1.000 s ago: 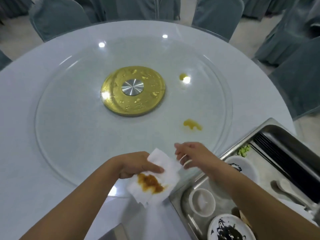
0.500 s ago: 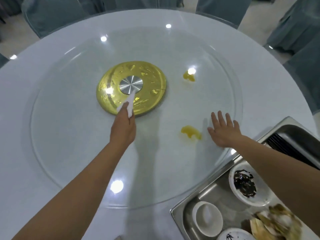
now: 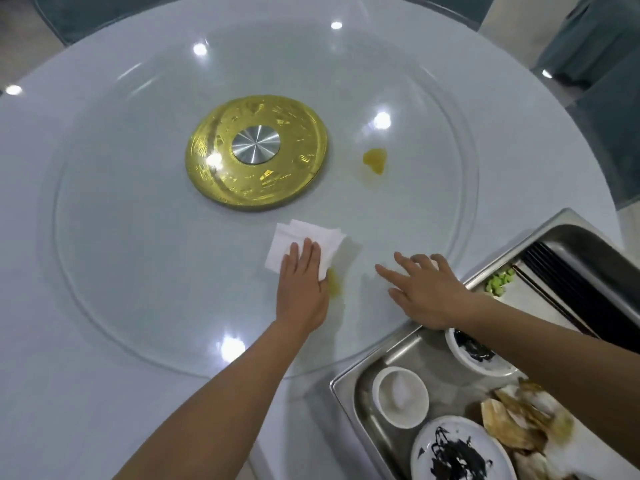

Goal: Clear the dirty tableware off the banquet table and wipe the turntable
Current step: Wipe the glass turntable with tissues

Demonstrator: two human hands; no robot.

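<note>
Pressing flat with straight fingers, the left hand (image 3: pixel 302 285) holds a folded white paper napkin (image 3: pixel 302 247) on the round clear glass turntable (image 3: pixel 145 237), over a yellow sauce smear (image 3: pixel 334 285) near its front edge. The right hand (image 3: pixel 427 292) lies open and spread on the glass beside it, holding nothing, next to a stainless steel tray (image 3: pixel 398 358) of dirty white dishes (image 3: pixel 457 452) at the table's front right edge.

Your left hand (image 3: pixel 304 285) flat on napkin (image 3: pixel 304 245), center frame, on turntable (image 3: pixel 138 237); hub (image 3: pixel 256 152) above it, tray (image 3: pixel 408 344) lower right, right hand (image 3: pixel 426 292) between.
</note>
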